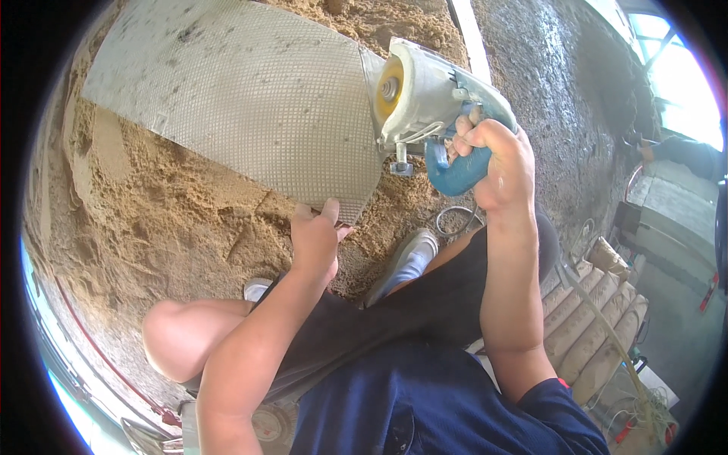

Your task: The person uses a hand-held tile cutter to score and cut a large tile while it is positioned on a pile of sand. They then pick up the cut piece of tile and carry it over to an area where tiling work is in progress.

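A large grey tile, its gridded back facing up, lies tilted across the sand in front of me. My left hand grips its near right corner, fingertips on the gridded face and the rest of the grip hidden under the edge. In my right hand is a handheld tile saw with a blue handle, a dusty pale body and a yellow round part around its spindle. The saw rests at the tile's right edge. I cannot make out its blade or whether it is spinning.
Brown sand spreads under and around the tile. A dark wet surface lies right, beside a white strip. A looped cable hangs near my shoe. Stacked bags stand at right; another person's arm shows beyond.
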Demonstrator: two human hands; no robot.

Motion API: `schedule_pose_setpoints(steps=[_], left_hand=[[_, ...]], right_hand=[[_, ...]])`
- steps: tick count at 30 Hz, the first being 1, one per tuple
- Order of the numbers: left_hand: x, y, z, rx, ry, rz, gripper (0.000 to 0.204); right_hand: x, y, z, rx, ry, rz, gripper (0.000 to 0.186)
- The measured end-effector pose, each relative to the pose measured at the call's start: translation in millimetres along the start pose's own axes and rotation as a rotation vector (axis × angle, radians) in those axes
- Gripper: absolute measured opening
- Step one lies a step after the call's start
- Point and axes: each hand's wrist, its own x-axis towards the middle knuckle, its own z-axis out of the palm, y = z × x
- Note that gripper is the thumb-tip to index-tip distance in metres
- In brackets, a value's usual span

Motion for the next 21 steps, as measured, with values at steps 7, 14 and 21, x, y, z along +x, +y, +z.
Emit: schedule_pose_setpoints(steps=[7, 14, 21], left_hand=[[1.5, -1.5, -0.5, 0.017, 0.006, 0.003, 0.024], [1.9, -1.4, -1.8, -0.005, 0.003, 0.001, 0.025], [-0.4, 0.5, -0.8, -0.011, -0.015, 0.015, 0.026]], right_hand=[[1.7, 0.0, 0.3, -0.035, -0.021, 0.021, 0.018], [-1.4, 1.1, -7.2, -0.05, 0.065, 0.0, 0.023], [-3.1, -0.7, -9.6, -0.02, 0.045, -0.015, 0.027]])
